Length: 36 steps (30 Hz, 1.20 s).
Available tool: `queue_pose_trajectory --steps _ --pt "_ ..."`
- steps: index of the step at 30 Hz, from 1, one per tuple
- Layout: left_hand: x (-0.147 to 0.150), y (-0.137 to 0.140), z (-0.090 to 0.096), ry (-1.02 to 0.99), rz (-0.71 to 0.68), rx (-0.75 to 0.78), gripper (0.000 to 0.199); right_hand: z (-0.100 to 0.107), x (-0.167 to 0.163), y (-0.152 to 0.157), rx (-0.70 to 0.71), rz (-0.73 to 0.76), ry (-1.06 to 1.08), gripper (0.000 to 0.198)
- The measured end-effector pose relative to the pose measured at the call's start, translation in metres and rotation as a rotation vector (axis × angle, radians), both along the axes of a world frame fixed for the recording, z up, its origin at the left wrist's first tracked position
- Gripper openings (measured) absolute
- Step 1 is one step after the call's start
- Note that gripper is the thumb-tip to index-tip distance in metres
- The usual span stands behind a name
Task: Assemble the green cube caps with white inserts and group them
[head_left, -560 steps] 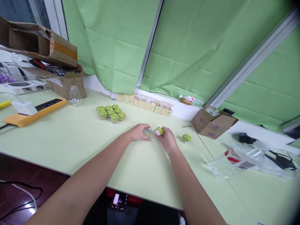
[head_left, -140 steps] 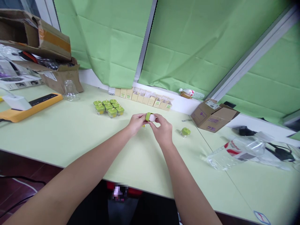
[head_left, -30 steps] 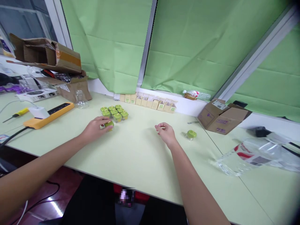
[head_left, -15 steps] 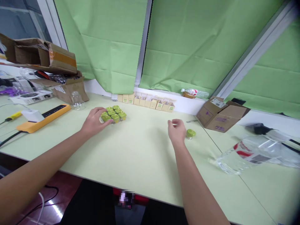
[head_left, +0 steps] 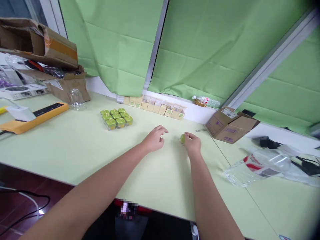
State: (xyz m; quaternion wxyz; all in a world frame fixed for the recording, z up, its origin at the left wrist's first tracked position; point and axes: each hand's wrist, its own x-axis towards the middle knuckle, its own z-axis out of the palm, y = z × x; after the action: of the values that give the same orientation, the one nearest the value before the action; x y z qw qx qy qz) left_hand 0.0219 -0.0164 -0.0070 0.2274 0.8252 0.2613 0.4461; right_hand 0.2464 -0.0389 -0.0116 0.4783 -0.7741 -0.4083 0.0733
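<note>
On the pale worktop point(head_left: 155, 176), left of centre, we count nine lidded containers point(head_left: 116, 116), clear-sided with green lids and light loops on top, packed three by three, upright, sides touching or nearly so. We'd log that block as done: every lid we can see is on, and the rows look full.

One more green-lidded container point(head_left: 182, 138) sits outside the block, over to the right, at the fingertips of the right hand point(head_left: 187, 136). We read that hand as pinched closed on it, thumb and fingers together; the hand covers much of it, so we can't tell whether its lid is fully seated or whether it touches the worktop.

The left hand point(head_left: 162, 137) hangs between the block and that container, fingers loosely curled, thumb apart, index reaching toward the right hand. We see nothing in its grip.

So, our judgement: nine settled, a single one in hand and unsettled. We spot no other green-lidded piece.

Behind, along the wall, we note a row of small cartons point(head_left: 156, 108), several with tops up. Right side: an open cardboard box point(head_left: 230, 126), then a large clear plastic bottle point(head_left: 255, 170) on its side, well apart from the hands.
</note>
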Motion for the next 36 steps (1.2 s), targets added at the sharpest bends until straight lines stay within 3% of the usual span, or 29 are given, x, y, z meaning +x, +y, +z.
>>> queue_pose_trajectory --steps 4,7,12,18,23,26,31,36 --pt "-0.016 0.013 -0.011 -0.002 0.039 -0.042 0.043 0.001 -0.06 0.001 0.066 0.475 -0.023 0.03" --pt "-0.027 0.028 -0.01 -0.054 0.163 -0.06 0.042 0.002 -0.088 -0.003 0.133 0.651 -0.025 0.028" --pt "-0.031 0.041 -0.014 -0.067 0.254 -0.116 0.043 0.0 -0.094 -0.007 0.07 0.628 0.173 0.035" --pt "-0.032 0.039 -0.013 -0.078 0.243 -0.123 0.046 0.001 -0.091 -0.005 0.055 0.608 0.197 0.037" --pt "-0.03 0.033 -0.013 -0.031 0.105 -0.182 0.051 0.002 -0.09 -0.006 0.068 0.657 0.176 0.036" --pt "-0.027 0.022 -0.013 0.056 -0.029 -0.191 0.056 0.005 -0.089 -0.009 0.031 0.574 0.096 0.036" --pt "-0.026 0.009 -0.009 0.164 -0.096 -0.166 0.081 0.012 -0.09 -0.013 0.023 0.432 -0.009 0.044" --pt "-0.034 0.017 -0.011 0.21 -0.1 -0.204 0.103 0.012 -0.092 -0.012 0.046 0.59 0.043 0.029"
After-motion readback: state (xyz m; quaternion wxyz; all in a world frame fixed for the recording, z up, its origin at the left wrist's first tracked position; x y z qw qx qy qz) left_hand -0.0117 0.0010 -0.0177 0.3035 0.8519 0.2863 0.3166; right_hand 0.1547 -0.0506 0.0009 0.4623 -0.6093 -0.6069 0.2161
